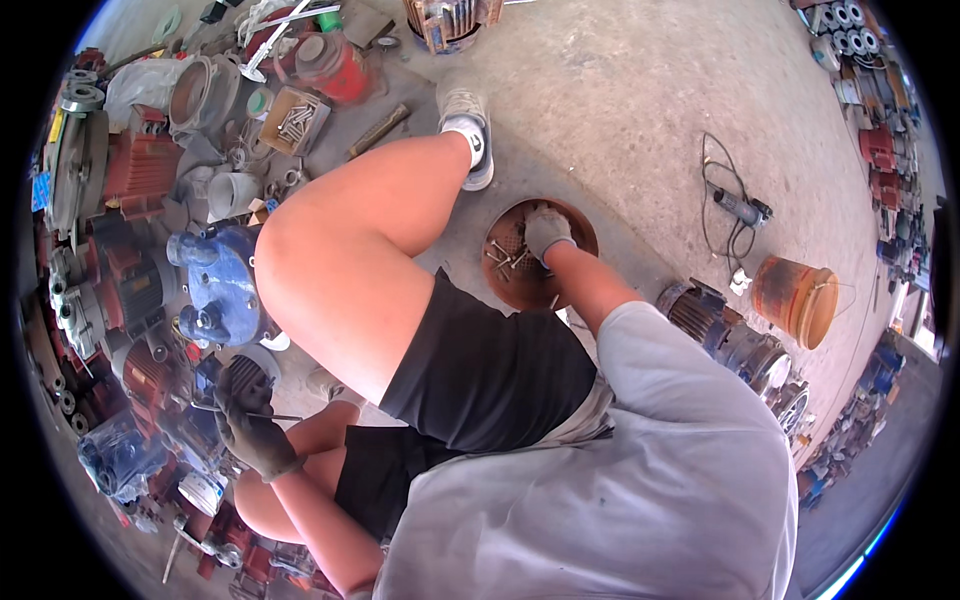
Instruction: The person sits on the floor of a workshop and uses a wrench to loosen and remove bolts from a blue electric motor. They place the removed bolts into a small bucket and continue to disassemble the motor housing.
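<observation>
Left hand (252, 432), gloved: closed around a thin metal rod (262, 414), held level beside the raised knee, apparently kept ready while the other hand works.

Blue pump housing (220, 285): on the concrete floor (640, 110), just left of the thigh, among red motor bodies.

Right hand (547, 232), gloved: reaching down into a round rust-brown fan cover (520, 272) lying dished side up, so it serves as a tray; fingers curled over the loose bolts (503, 256) inside, though whether they pinch one cannot be told.

Orange bucket (797, 298): upright, well right.

Cardboard box of bolts (293, 120): far left.
</observation>
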Available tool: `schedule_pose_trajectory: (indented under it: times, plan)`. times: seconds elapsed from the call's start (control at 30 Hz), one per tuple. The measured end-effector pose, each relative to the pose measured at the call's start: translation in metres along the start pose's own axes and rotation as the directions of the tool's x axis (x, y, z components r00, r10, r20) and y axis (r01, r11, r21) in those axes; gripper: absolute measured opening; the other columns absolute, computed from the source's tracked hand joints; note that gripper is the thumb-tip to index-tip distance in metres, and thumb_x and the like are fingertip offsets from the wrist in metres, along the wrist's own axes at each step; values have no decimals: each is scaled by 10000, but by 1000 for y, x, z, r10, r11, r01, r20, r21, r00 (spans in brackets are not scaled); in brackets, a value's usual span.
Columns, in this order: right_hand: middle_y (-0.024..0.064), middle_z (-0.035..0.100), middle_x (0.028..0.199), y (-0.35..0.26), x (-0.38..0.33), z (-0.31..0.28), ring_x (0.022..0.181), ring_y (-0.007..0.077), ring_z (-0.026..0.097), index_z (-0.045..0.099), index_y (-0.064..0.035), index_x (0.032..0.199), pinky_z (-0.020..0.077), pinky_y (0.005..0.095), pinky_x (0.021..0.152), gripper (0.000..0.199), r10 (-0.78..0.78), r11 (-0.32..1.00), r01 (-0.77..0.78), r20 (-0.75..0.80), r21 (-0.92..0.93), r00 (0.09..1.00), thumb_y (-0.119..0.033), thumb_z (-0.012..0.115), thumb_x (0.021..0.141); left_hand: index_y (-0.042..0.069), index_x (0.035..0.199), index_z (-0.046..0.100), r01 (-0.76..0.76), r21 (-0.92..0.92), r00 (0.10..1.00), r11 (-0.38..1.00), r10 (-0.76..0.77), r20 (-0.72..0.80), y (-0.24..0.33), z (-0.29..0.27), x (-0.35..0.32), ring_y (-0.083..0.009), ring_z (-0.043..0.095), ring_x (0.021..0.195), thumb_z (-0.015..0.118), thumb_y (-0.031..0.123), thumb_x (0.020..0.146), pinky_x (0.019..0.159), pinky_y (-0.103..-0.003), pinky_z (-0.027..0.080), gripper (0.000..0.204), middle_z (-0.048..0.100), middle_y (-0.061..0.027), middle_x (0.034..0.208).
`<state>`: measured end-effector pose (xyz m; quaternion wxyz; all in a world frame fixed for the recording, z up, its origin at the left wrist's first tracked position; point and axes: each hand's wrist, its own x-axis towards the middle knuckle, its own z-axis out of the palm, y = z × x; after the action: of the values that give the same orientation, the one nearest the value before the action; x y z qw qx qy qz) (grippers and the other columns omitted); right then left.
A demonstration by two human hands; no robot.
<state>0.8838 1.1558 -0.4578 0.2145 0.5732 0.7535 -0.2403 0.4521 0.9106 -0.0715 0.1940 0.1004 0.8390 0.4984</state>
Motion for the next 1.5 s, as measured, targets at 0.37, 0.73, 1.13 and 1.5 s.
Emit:
schedule_pose_trajectory:
  times: [0.37, 0.73, 1.13, 1.5]
  plan:
    - [260, 767, 1210, 24, 6, -5, 1121, 434, 744, 736, 4, 1260, 589, 509, 975, 394, -70, 971, 48, 90, 234, 993, -259, 615, 992, 11, 1376, 695, -27, 82, 1000, 996, 28, -12, -7, -6, 7, -241, 687, 1133, 526, 107, 1061, 878, -339, 627, 370, 683, -109, 1299]
    - [225, 790, 1117, 38, -70, 36, 1049, 422, 752, 749, -29, 1200, 568, 505, 966, 349, 16, 814, -58, 77, 578, 997, -260, 630, 968, 17, 1416, 680, -39, -8, 998, 999, 38, -44, 10, 19, -5, -199, 676, 996, 537, 191, 1078, 809, -309, 590, 407, 642, -64, 1070]
    - [165, 754, 1257, 26, -38, 21, 1169, 371, 730, 798, -181, 1223, 583, 485, 992, 339, -528, 812, 575, 290, -102, 798, -128, 589, 961, -30, 1425, 659, -43, -45, 999, 998, 44, 15, -3, 7, 1, -140, 608, 793, 439, 188, 1098, 847, -340, 622, 451, 496, 14, 767]
    - [153, 705, 1397, 23, -52, -6, 1263, 351, 698, 719, -169, 1342, 559, 489, 1044, 368, -247, 966, 242, 54, 86, 967, -195, 542, 1021, -27, 1395, 677, -46, -55, 996, 997, 42, -82, -1, 21, -3, -114, 622, 734, 543, 292, 1140, 700, -237, 511, 429, 564, 16, 708]
